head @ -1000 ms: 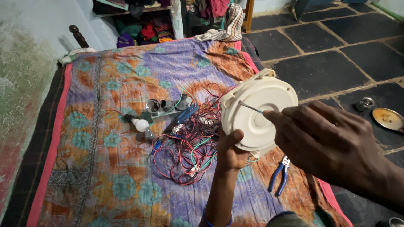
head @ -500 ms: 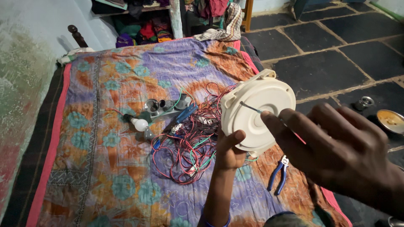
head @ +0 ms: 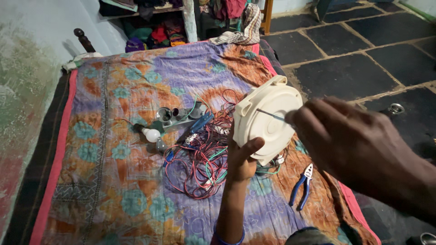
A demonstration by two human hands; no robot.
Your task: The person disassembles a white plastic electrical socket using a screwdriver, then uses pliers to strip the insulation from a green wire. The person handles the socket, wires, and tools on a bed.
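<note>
Round cream housing (head: 268, 120) unmoved in left hand (head: 243, 159), right hand (head: 359, 145) nearer, larger

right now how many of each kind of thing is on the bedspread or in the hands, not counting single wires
round cream plastic housing, held in the left hand: 1
thin screwdriver, in the right hand: 1
blue-handled pliers: 1
white light bulb: 1
tangle of red and green wires: 1
Total: 5

A room in a home; a bed with a patterned quilt (head: 136, 190) stands by a dark stone-slab floor (head: 354, 68); clothes fill a shelf (head: 150, 27).
</note>
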